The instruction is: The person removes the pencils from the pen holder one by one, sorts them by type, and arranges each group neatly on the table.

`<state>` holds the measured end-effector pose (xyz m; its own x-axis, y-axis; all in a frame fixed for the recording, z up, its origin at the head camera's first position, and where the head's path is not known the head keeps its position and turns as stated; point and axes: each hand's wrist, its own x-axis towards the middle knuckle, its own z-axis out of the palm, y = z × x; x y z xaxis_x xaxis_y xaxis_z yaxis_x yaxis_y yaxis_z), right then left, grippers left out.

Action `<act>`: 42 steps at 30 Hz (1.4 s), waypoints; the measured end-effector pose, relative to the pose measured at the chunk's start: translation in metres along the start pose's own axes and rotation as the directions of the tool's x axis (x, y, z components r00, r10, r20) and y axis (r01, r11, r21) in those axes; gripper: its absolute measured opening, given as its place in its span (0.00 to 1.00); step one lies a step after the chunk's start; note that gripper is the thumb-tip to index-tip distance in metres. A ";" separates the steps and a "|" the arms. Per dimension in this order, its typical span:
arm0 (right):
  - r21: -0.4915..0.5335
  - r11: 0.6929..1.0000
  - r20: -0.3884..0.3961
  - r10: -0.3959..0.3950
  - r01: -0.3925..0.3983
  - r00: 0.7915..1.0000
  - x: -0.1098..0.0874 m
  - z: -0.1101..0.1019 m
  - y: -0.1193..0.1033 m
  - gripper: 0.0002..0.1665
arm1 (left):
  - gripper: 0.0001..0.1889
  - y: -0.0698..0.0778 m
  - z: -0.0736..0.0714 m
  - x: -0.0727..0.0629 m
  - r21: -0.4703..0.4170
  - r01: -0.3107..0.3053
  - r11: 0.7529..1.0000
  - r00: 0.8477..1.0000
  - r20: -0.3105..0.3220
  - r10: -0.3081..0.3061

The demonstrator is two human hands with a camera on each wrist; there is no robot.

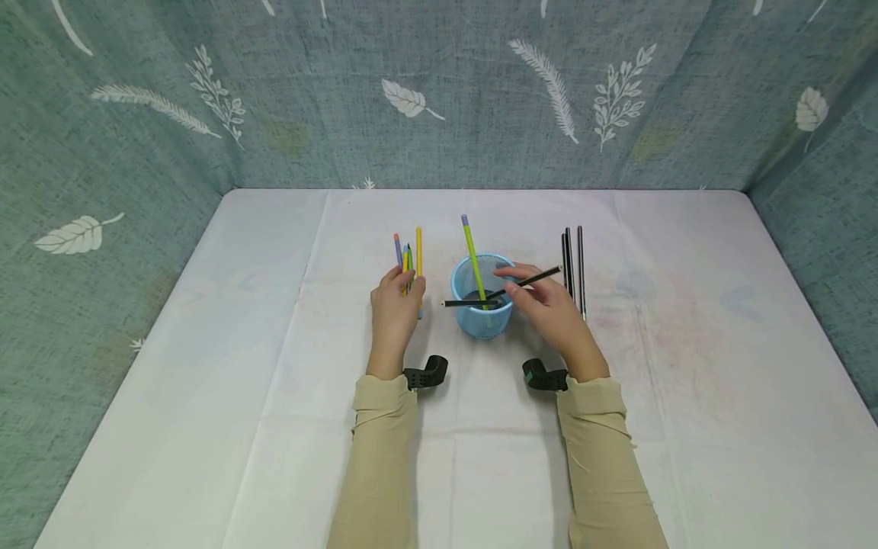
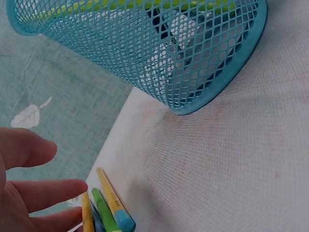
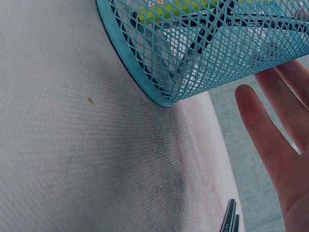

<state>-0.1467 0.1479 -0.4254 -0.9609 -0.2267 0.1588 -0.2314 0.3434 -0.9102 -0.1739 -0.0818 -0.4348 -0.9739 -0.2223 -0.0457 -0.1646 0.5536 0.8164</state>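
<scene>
A light-blue mesh pen cup stands upright between the hands. In it lean a lime-green pencil with a purple end, one black pencil tipped left and another black pencil tipped right. My right hand is at the cup's right side, thumb and fingers spread; in the right wrist view its fingertips are by the mesh wall. My left hand reaches over several coloured pencils left of the cup. Its fingers are straight, close to a yellow pencil, with the thumb apart.
Several black pencils lie side by side just right of the right hand. A white cloth covers the table, and a green leaf-patterned curtain hangs behind it. Black cameras are strapped to both wrists.
</scene>
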 end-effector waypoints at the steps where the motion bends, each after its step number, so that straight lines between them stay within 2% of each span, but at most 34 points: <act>1: 0.001 1.000 -0.002 0.001 -0.001 1.000 0.000 0.000 0.000 0.19 | 0.22 0.000 0.000 0.000 0.001 -0.006 1.000 1.000 0.003 0.006; 8: -0.011 0.999 -0.017 -0.036 0.036 0.999 0.002 0.000 0.001 0.19 | 0.22 0.001 -0.001 -0.002 -0.011 -0.045 0.999 0.999 0.015 0.045; 14: -0.082 0.994 -0.047 -0.081 0.077 0.996 0.003 -0.001 0.001 0.17 | 0.22 0.004 -0.001 -0.003 -0.022 -0.051 0.998 0.999 -0.001 0.051; 24: -0.130 0.987 -0.095 -0.112 0.099 0.989 0.003 -0.004 -0.002 0.18 | 0.20 0.009 -0.004 -0.005 -0.042 -0.061 0.997 0.998 0.000 0.061; 31: -0.122 0.985 -0.142 -0.135 0.118 0.981 0.004 -0.005 -0.002 0.17 | 0.19 0.013 -0.006 -0.007 -0.052 -0.111 0.992 0.994 -0.014 0.110; 36: -0.082 0.991 -0.212 -0.124 0.109 0.969 0.003 -0.005 -0.002 0.15 | 0.18 0.015 -0.008 -0.008 -0.063 -0.163 0.985 0.987 -0.013 0.163; 40: -0.033 0.997 -0.245 -0.080 0.074 0.966 0.003 -0.005 -0.003 0.15 | 0.14 0.017 -0.010 -0.010 -0.099 -0.228 0.969 0.973 0.009 0.230; 42: -0.020 0.997 -0.244 -0.073 0.070 0.967 0.003 -0.005 -0.006 0.15 | 0.13 0.018 -0.010 -0.011 -0.124 -0.278 0.953 0.959 0.018 0.282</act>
<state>-0.1486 0.1503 -0.4175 -0.9495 -0.0216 0.3130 -0.3010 0.3445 -0.8892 -0.1649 -0.0769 -0.4139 -0.9835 -0.0422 0.1760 0.1332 0.4900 0.8615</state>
